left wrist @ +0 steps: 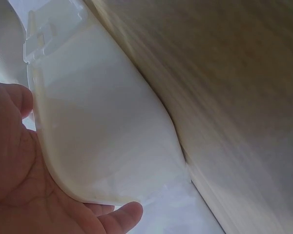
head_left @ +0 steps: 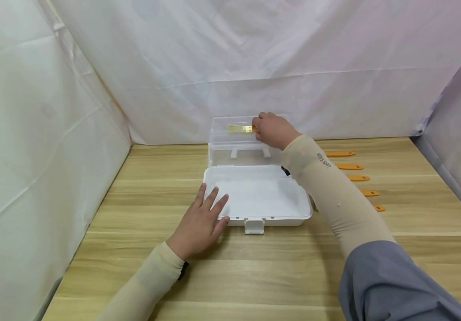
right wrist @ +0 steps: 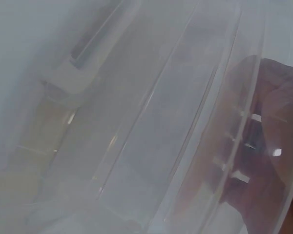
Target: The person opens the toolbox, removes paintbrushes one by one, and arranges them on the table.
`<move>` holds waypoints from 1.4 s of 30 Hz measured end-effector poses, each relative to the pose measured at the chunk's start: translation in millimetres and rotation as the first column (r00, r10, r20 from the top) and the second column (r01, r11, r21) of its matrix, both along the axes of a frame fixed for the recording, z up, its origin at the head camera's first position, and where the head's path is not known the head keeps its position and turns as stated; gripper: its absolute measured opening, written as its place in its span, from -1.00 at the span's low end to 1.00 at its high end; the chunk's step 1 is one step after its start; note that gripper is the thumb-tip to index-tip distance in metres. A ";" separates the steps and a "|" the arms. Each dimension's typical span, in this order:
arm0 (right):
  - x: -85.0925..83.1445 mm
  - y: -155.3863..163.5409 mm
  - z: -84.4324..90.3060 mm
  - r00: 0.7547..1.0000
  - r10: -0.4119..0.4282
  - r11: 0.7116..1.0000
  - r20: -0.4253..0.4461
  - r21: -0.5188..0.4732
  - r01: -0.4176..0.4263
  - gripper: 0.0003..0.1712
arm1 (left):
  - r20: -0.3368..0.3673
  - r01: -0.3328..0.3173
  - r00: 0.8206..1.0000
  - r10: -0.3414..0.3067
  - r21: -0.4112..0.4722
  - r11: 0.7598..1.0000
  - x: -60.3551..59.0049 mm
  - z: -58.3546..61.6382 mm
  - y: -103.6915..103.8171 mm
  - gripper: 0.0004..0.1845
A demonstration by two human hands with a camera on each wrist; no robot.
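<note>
A white plastic box (head_left: 258, 194) lies opened on the table, its clear lid (head_left: 219, 136) tipped back towards the rear cloth. Spread over the front left corner of the box is my left hand (head_left: 198, 229), fingers straight and touching the rim; the left wrist view shows the palm against the box's outer wall (left wrist: 107, 117). My right hand (head_left: 276, 129) grips a paintbrush (head_left: 248, 129) by its orange handle, with the pale bristles pointing left, over the lid. In the right wrist view, the clear lid (right wrist: 151, 107) blurs that hand (right wrist: 278, 131), and the brush cannot be made out.
Several orange brush handles (head_left: 359, 178) lie in a column on the wooden table (head_left: 254, 276), right of the box and partly behind my right forearm. White cloth (head_left: 166, 89) walls the back and left. A latch (head_left: 254, 226) hangs from the box's front edge.
</note>
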State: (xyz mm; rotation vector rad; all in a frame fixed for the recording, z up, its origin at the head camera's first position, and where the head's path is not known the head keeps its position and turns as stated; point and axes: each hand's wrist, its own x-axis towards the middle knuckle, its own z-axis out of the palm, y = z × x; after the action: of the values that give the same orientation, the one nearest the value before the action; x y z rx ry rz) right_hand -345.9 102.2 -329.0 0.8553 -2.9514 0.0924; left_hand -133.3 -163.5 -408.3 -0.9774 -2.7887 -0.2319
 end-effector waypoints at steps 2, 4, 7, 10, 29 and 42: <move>0.3 0.0 -0.4 1.000 -0.008 1.000 0.002 0.006 0.008 -0.65 | 0.001 -0.001 1.000 0.001 -0.001 1.000 0.0 -0.5 0.7 -0.43; 0.6 -0.3 -1.1 1.000 -0.018 1.000 0.005 0.016 0.018 -0.65 | 0.006 -0.002 1.000 0.002 -0.006 1.000 0.1 -1.0 1.0 -0.43; 1.5 -0.6 -1.8 0.999 -0.031 0.999 0.010 0.020 0.031 -0.64 | 0.011 -0.003 1.000 0.003 -0.011 1.000 0.1 -1.4 1.4 -0.43; 2.2 0.1 -2.0 0.999 -0.035 0.999 0.005 0.018 0.034 -0.66 | 0.007 -0.002 1.000 0.002 -0.012 1.000 0.0 -2.0 2.4 -0.43; 2.0 4.1 -5.1 0.999 -0.046 0.999 -0.016 0.025 0.046 -0.73 | 0.007 0.020 1.000 -0.019 -0.012 1.000 -1.9 -1.0 7.9 -0.43; 5.6 7.1 -5.3 0.997 -0.029 0.999 -0.074 0.018 0.030 -0.75 | 0.002 0.017 1.000 -0.017 -0.015 1.000 -1.2 -1.4 8.9 -0.43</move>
State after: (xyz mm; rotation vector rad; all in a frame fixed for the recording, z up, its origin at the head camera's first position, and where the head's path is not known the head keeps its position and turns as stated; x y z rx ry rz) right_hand -340.2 109.2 -334.3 0.7990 -2.8994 0.0298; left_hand -134.5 -154.6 -409.6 -1.0055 -2.7883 -0.2151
